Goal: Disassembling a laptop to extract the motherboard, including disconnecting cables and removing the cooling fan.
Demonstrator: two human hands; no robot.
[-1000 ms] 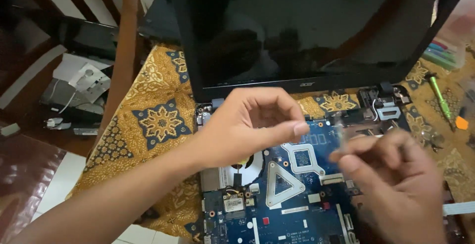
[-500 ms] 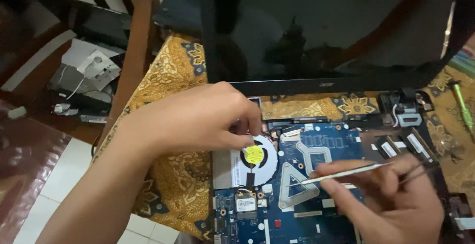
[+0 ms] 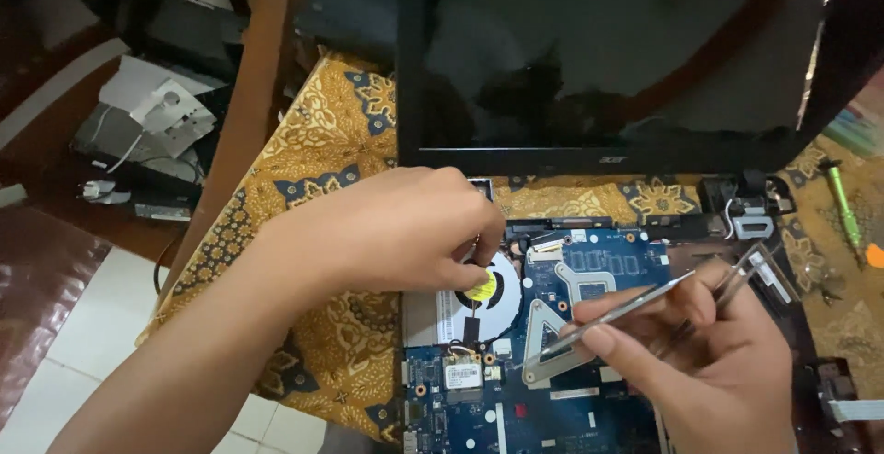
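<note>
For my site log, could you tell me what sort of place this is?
Probably a home repair spot, not a workshop: the opened laptop lies on a batik-patterned tablecloth over a table, with white floor tiles and a wooden chair alongside.

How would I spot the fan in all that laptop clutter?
Start at the big black laptop screen, then drop to the blue motherboard below it. At its upper left edge, under the left hand, sits the cooling fan: the only round, pale part, with a yellow sticker at its hub.
</note>
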